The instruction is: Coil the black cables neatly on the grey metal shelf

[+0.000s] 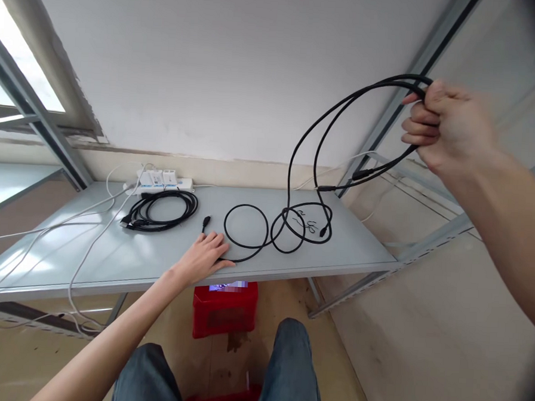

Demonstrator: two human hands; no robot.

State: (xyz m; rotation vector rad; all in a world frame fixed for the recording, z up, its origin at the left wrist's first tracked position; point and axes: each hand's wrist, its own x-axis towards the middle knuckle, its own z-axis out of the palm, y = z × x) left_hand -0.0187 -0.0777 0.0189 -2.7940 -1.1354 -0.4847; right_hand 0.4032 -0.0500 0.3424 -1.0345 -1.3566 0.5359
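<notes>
My right hand is raised at the upper right, closed in a fist around several strands of a black cable. The strands arc down from it to the grey shelf, with two thicker connectors hanging below the fist. Loose cable loops lie across the middle of the shelf. Flat near the front edge rests my left hand, fingers stretched out over part of the cable. A plug end pokes out just beyond its fingertips.
A coiled black cable lies at left, beside a white power strip with adapters. White cords trail over the shelf's left front edge. Metal uprights frame both sides. Below stands a red plastic stool.
</notes>
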